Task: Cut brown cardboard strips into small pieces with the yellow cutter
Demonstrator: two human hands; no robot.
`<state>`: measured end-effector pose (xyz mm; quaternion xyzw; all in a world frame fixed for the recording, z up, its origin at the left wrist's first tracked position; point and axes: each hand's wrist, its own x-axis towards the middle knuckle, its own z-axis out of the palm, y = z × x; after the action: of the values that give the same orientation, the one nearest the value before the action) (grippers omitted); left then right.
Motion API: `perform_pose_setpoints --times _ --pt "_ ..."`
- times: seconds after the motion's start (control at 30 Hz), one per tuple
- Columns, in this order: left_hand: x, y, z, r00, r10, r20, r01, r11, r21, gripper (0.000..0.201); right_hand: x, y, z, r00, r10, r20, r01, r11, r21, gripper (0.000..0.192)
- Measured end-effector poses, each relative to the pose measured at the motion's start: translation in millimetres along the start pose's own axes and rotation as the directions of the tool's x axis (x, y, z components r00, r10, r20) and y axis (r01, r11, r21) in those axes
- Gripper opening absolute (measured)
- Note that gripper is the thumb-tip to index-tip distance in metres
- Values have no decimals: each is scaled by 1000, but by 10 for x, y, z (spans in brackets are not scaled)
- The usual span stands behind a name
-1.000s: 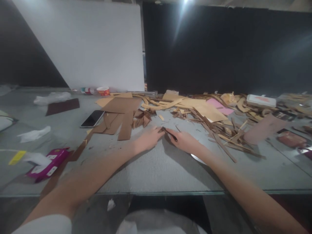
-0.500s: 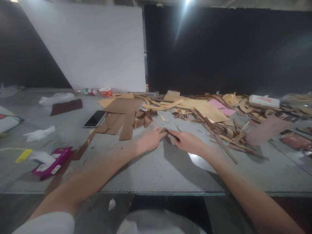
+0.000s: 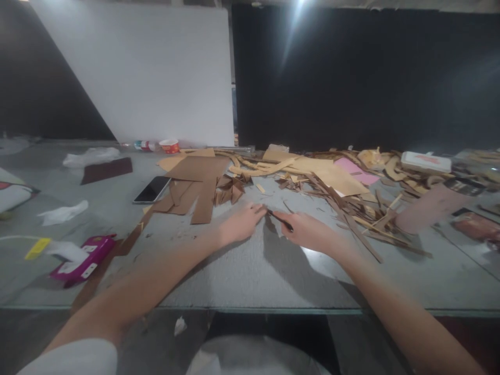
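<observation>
My right hand [image 3: 307, 229] is closed around a slim dark tool [image 3: 279, 215], whose kind I cannot make out. Its tip points left, towards the fingertips of my left hand [image 3: 244, 221]. Those fingers are bent and pressed together just above the grey table [image 3: 234, 276]. Whatever they pinch is too small and blurred to name. The two hands almost meet at the tool's tip. Beyond them lie folded brown pieces [image 3: 230, 188] and a small tan scrap [image 3: 260, 188].
Brown sheets [image 3: 197, 169] and a phone [image 3: 152, 189] lie left of centre. A magenta power strip [image 3: 84, 260] sits nearer on the left. Brown and tan strips [image 3: 363, 234] are heaped at right, beside a pink bottle [image 3: 424, 208]. The table's front edge [image 3: 250, 311] runs below my forearms.
My right hand has shifted very slightly to the right with the dark tool. My left hand stays in nearly the same place, its fingers still pressed together.
</observation>
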<state>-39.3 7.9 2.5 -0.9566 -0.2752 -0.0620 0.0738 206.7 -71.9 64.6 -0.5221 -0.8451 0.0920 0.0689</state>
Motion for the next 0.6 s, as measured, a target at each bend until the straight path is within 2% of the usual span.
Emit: perform_pose_setpoints --times 0.13,0.3,0.43,0.5,0.6 --pt "3 7 12 999 -43 -20 42 999 -28 50 -31 -15 -39 1000 4 21 -5 1000 7 52" --pt "5 -1 -20 1000 -3 21 3 1000 -27 41 -97 -55 -122 997 13 77 -12 1000 -18 53" --pt "5 -19 -10 1000 -11 -4 11 999 -41 43 -157 11 -218 996 18 89 -16 1000 -16 56" --pt "9 -30 11 1000 -6 15 7 1000 -21 44 -156 105 -259 999 24 43 -24 1000 1 55" --pt "3 -39 38 999 -26 26 27 999 -25 48 -81 291 -254 988 79 -133 -88 994 -63 55"
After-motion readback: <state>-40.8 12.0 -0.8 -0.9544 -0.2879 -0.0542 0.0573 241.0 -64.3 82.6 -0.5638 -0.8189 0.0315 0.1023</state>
